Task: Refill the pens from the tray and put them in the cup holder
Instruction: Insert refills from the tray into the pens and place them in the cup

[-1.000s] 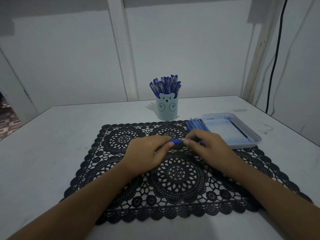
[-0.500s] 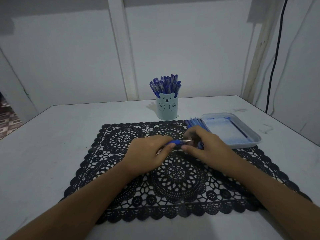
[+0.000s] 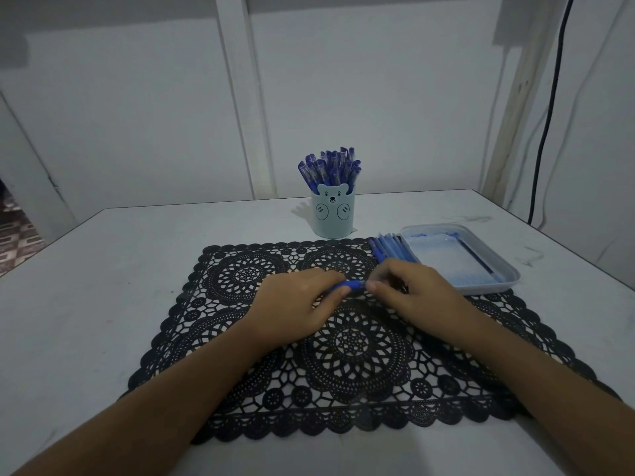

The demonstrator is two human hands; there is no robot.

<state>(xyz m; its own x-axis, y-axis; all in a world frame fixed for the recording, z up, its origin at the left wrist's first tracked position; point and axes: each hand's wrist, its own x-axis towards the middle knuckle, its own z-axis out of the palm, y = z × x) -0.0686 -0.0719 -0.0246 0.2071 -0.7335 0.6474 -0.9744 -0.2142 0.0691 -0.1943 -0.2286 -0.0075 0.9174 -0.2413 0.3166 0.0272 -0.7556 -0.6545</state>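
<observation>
My left hand (image 3: pixel 299 304) grips a blue pen (image 3: pixel 348 287) low over the black lace mat (image 3: pixel 350 341). My right hand (image 3: pixel 409 293) pinches the pen's right end; what sits between those fingertips is hidden. Behind my right hand several blue pens (image 3: pixel 390 249) lie in a row beside a pale plastic tray (image 3: pixel 494 286). One dark refill (image 3: pixel 476 257) lies along the tray's right side. A light blue bear cup holder (image 3: pixel 332 214) stands at the mat's far edge, packed with several blue pens (image 3: pixel 330 168).
The white table (image 3: pixel 103 286) ends at a white wall. A black cable (image 3: pixel 549 108) hangs down at the right, next to a pale wooden post (image 3: pixel 515 94). To the left, the table edge drops to a patterned floor (image 3: pixel 17 238).
The fingers of my right hand have closed back onto the pen's tip, covering the thin metal point that showed half a second ago. Both hands stay in the same place.
</observation>
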